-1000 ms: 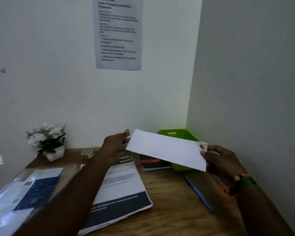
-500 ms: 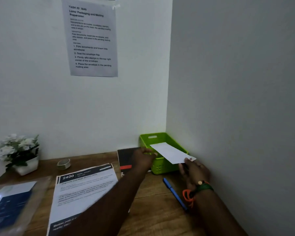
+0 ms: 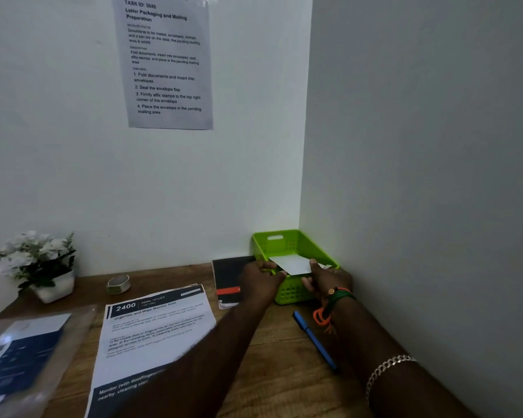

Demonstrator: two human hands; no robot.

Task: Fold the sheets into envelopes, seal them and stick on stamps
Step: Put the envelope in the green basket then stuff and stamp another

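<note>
On the wooden table, the green plastic basket sits at about one o'clock, in the wall corner. The white envelope, held up in front of it a second ago, has now been lowered inside. The left hand and right hand each still pinch an end, so release seems next; this letter looks finished.
</note>
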